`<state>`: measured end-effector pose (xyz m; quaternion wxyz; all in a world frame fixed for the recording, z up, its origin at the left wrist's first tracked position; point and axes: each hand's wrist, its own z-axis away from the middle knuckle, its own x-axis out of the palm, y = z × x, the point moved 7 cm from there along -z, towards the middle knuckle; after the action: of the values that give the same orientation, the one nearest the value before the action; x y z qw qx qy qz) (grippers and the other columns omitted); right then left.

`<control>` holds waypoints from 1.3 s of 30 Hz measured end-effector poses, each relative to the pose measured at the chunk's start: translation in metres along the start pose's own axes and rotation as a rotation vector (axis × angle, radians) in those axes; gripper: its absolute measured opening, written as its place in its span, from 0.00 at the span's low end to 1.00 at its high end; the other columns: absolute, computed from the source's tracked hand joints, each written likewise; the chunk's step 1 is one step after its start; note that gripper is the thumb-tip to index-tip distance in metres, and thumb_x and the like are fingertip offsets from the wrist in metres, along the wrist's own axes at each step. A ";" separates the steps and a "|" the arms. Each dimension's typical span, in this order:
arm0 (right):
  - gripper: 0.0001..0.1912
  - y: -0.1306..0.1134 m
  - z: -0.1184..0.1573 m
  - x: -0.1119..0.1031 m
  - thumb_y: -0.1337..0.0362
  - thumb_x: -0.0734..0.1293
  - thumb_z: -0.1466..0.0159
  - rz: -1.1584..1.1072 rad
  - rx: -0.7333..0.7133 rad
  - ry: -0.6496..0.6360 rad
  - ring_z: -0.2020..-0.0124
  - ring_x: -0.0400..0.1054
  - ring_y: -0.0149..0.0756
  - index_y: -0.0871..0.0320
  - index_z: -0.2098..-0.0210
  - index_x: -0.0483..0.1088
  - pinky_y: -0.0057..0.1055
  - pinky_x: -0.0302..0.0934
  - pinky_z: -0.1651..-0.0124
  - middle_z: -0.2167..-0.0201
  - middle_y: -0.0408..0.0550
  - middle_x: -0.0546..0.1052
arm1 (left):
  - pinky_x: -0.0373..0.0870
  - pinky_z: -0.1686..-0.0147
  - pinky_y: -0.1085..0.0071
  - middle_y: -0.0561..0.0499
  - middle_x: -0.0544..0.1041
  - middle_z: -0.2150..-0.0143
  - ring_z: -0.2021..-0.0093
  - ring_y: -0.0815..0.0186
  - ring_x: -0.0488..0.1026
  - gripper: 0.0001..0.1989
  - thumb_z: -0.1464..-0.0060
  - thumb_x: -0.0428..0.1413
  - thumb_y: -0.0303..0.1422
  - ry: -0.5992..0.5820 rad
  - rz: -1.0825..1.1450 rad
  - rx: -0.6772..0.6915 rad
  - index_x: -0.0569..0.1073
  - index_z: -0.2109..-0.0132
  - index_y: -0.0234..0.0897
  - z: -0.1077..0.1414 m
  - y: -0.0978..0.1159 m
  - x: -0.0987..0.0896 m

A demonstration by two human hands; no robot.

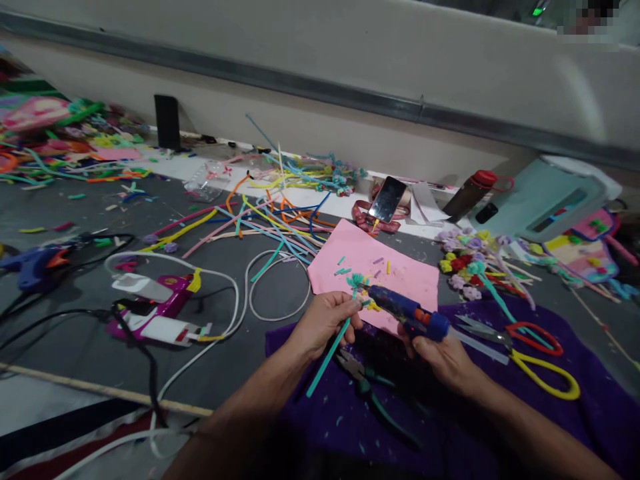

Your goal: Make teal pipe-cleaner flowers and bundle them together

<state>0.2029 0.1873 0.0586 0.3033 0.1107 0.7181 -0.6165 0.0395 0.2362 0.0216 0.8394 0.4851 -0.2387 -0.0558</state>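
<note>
My left hand (327,319) pinches a teal pipe cleaner flower (328,357) by its stem, with the fluffy head upward and the stem slanting down to the left. In my right hand (435,357) is a blue hot glue gun (395,303), its nozzle pointing left at the flower head. A clear glue stick (480,345) pokes out of the gun's back end. Beneath the hands lies a pink sheet (345,250) with small cut pipe cleaner bits. Pliers (373,393) with dark green handles rest on the purple cloth (350,433) below.
Red and yellow handled scissors (530,353) lie to the right, near finished pipe cleaner flowers (460,263). Loose pipe cleaners (265,220) spread behind the left hand. A power strip (155,310), white cable (240,300) and another glue gun (35,267) occupy the left. A phone (389,199) and bottle (470,193) stand behind.
</note>
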 end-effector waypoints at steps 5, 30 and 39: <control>0.21 0.001 0.005 -0.013 0.51 0.52 0.38 -0.133 -0.006 0.126 0.76 0.66 0.35 0.59 0.71 0.67 0.30 0.62 0.73 0.78 0.46 0.70 | 0.56 0.90 0.82 0.56 0.69 0.85 0.89 0.76 0.63 0.13 0.53 0.56 0.39 -0.010 0.011 0.004 0.66 0.75 0.33 0.000 0.000 0.000; 0.18 0.056 0.018 -0.048 0.55 0.63 0.42 0.779 0.005 0.030 0.63 0.66 0.41 0.61 0.57 0.66 0.35 0.62 0.62 0.64 0.53 0.70 | 0.55 0.91 0.83 0.55 0.70 0.81 0.88 0.78 0.63 0.13 0.51 0.55 0.38 -0.082 0.027 -0.015 0.66 0.75 0.33 -0.002 -0.001 0.004; 0.10 -0.013 0.003 -0.056 0.65 0.62 0.39 0.442 -0.218 0.157 0.62 0.68 0.36 0.57 0.58 0.68 0.33 0.63 0.60 0.63 0.50 0.73 | 0.53 0.92 0.83 0.55 0.70 0.83 0.90 0.77 0.61 0.13 0.51 0.55 0.37 -0.145 0.098 -0.085 0.66 0.77 0.32 0.002 -0.006 0.014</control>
<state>0.2412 0.1933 0.1006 0.3843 0.2791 0.7599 -0.4437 0.0512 0.2266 0.0222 0.8416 0.4314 -0.3195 -0.0598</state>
